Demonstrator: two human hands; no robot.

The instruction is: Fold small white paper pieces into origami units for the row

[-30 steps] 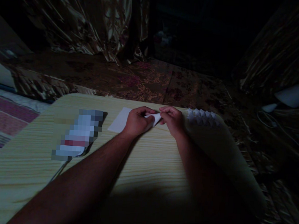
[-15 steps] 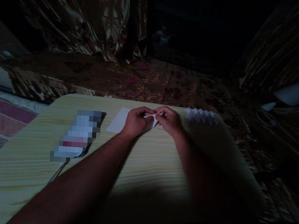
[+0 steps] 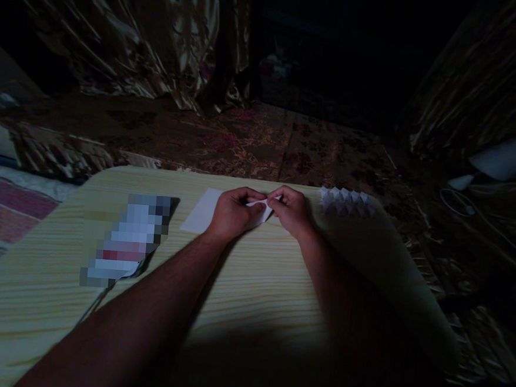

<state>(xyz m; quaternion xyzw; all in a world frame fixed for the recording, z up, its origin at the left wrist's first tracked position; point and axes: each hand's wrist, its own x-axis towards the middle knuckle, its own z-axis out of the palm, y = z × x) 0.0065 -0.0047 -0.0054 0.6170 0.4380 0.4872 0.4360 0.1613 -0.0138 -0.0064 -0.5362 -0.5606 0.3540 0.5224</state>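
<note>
My left hand [image 3: 232, 213] and my right hand [image 3: 291, 210] meet near the far edge of a pale wooden table [image 3: 251, 287]. Both pinch a small white folded paper piece [image 3: 261, 208] between their fingertips, holding it low over the table. A flat white paper sheet [image 3: 200, 210] lies just left of my left hand, partly under it. To the right of my right hand sits a row of several small folded white paper pieces [image 3: 346, 201].
A blurred-out rectangular object [image 3: 126, 240] lies on the table's left part. Dark patterned cloth [image 3: 244, 139] covers the floor beyond the table. At the far right a white object [image 3: 505, 159] and a cable [image 3: 460, 205] lie in the dark.
My hands have drawn a little closer together on the small paper piece. The view has shifted slightly.
</note>
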